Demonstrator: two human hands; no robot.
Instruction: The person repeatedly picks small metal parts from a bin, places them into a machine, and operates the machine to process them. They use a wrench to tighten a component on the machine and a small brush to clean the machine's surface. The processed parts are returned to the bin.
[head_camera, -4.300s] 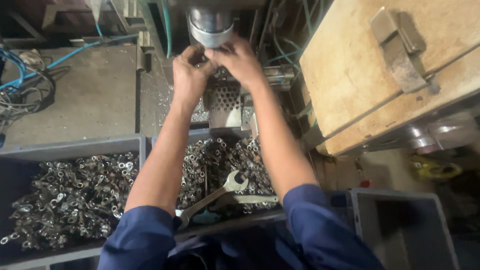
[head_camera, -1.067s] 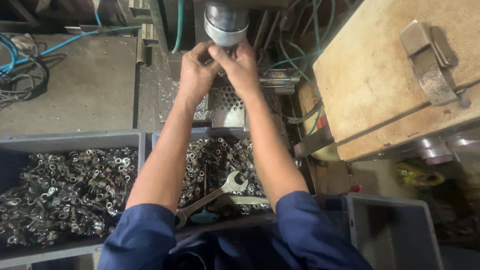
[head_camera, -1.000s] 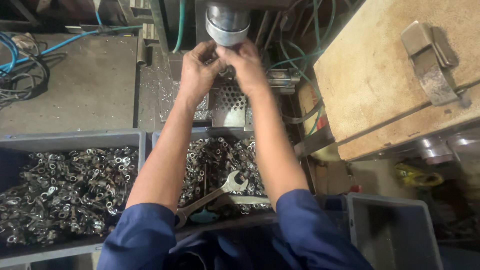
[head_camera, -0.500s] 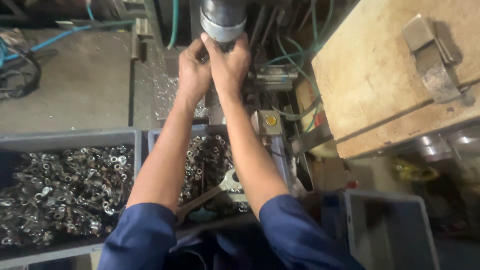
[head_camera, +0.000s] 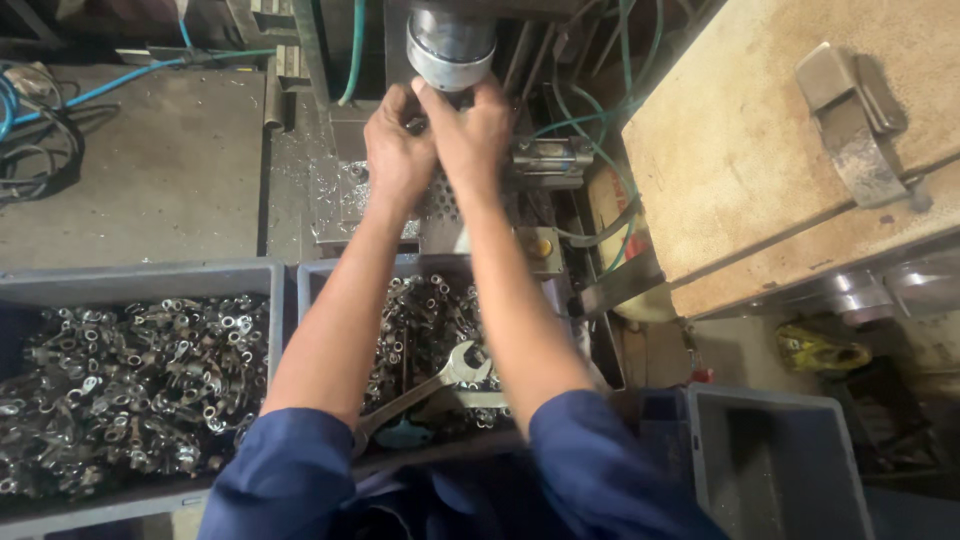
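We are reaching both hands up to the round steel machine head (head_camera: 450, 45) at the top of the head view. Our left hand (head_camera: 398, 150) and right hand (head_camera: 470, 135) are pressing close together just under its lower rim, fingers curling inward around something small at the work position. The piece itself is staying hidden behind the knuckles, so we cannot tell whether the fingers are clamped on it or merely touching the fixture.

Judging from the stock below, the part is likely one of the small metal pieces (head_camera: 130, 380) filling the left grey bin (head_camera: 140, 275) and the middle bin (head_camera: 330, 275): ring-ended, dull silver, oily-looking. We are judging such a piece to be rigid, light for one hand and somewhat slippery, best pinched across its flat sides rather than by the ring end.

An open-ended spanner (head_camera: 430, 385) is lying diagonally across the middle bin, resting on the parts. A perforated metal plate (head_camera: 440, 200) is sitting directly beneath the hands. A wooden block (head_camera: 760, 150) is filling the right side, and another grey bin (head_camera: 770, 460) is standing lower right.
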